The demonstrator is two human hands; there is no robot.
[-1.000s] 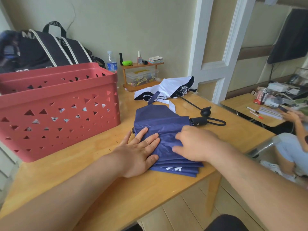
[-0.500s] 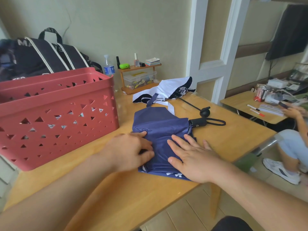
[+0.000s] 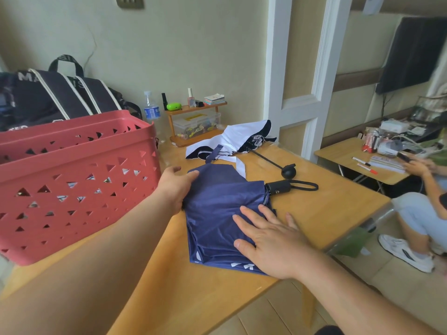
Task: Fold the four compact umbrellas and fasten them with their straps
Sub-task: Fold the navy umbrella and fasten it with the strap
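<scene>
— What do you have at centre frame?

— I see the navy umbrella (image 3: 217, 213), thin matte fabric flattened into creased pleats, lying on the smooth wooden table (image 3: 169, 298). Its stubby black handle (image 3: 278, 187), with a cord loop, points right.

— And the hands?

— My right hand (image 3: 271, 240) lies flat on the lower folds, fingers straight and spread, pressing. My left hand (image 3: 177, 186) holds the cloth's left edge, thumb on top; I cannot tell how the fingers underneath curl.

— Anything else?

— Above it lies a white umbrella (image 3: 232, 143) with dark trim, loose and rumpled, its thin rod ending in a round black knob. At left stands a red plastic basket (image 3: 72, 177) pierced with triangular holes.
</scene>
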